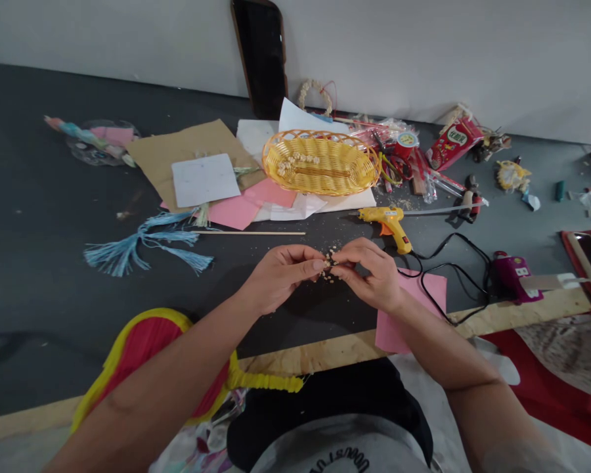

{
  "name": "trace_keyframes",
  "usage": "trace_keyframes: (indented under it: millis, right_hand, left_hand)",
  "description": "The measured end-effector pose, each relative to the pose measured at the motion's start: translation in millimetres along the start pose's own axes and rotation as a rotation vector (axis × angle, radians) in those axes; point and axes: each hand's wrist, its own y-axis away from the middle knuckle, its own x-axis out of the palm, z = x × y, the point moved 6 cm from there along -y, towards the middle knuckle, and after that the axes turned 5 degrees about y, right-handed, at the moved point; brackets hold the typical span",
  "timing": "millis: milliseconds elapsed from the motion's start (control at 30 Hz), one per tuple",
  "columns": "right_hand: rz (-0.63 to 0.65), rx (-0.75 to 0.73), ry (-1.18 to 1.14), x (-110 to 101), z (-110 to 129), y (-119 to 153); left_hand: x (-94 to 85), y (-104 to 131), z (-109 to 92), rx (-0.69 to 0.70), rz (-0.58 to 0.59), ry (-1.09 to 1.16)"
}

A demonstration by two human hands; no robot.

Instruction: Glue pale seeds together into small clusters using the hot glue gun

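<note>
Both hands meet over the dark table, fingertips almost touching. My left hand [288, 270] pinches a tiny pale piece [328, 263] between thumb and forefinger. From the other side, my right hand [369, 270] closes its thumb and fingers on the same piece; its kind is too small to make out. Pale crumbs [331, 277] lie scattered on the table just under the fingertips. Beyond the right hand rests a yellow glue gun [393, 223] with a glue stick in its back. A thin wooden stick [256, 232] lies beyond the left hand.
A yellow woven basket [320, 157] holding pale bits stands on papers. Blue tassels [142, 244] lie left, a red and yellow padded item [148, 355] at the front edge. The glue gun's black cord [487, 276] loops beside pink paper [431, 289]. A phone [261, 56] leans on the wall.
</note>
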Motion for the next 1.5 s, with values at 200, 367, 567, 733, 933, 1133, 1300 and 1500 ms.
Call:
trace_keyframes:
  millis: [200, 367, 567, 733, 933, 1133, 1300, 1500]
  right_hand:
    - [0.019, -0.014, 0.020, 1.7, 0.6, -0.6]
    - [0.036, -0.020, 0.032, 3.1, 1.1, -0.5]
    - [0.055, -0.009, 0.023, 4.7, 0.7, -0.2]
    - [0.049, 0.011, -0.004, 5.0, -1.0, 0.1]
    - [0.042, 0.017, -0.071, 2.8, -0.7, 0.6]
    - [0.050, 0.056, -0.094, 1.7, -4.9, 2.6]
    - [0.054, 0.050, -0.074, 2.8, -4.5, 1.7]
    - [0.044, 0.008, -0.087, 5.7, -0.4, 0.5]
  left_hand:
    - [-1.6, 0.2, 2.2, -0.012, 0.000, -0.020]
    - [-2.9, 0.8, 3.1, -0.016, -0.001, -0.054]
    - [-1.2, -0.4, 2.1, 0.002, 0.010, -0.067]
    - [-1.2, -0.4, 3.3, -0.001, 0.011, -0.054]
    - [0.3, 1.2, 2.2, -0.018, 0.005, -0.009]
    - [0.1, 0.3, 2.2, -0.066, 0.008, 0.056]
    - [-0.8, 0.6, 4.6, -0.094, 0.014, 0.059]
    - [1.4, 1.0, 6.7, -0.097, 0.057, 0.021]
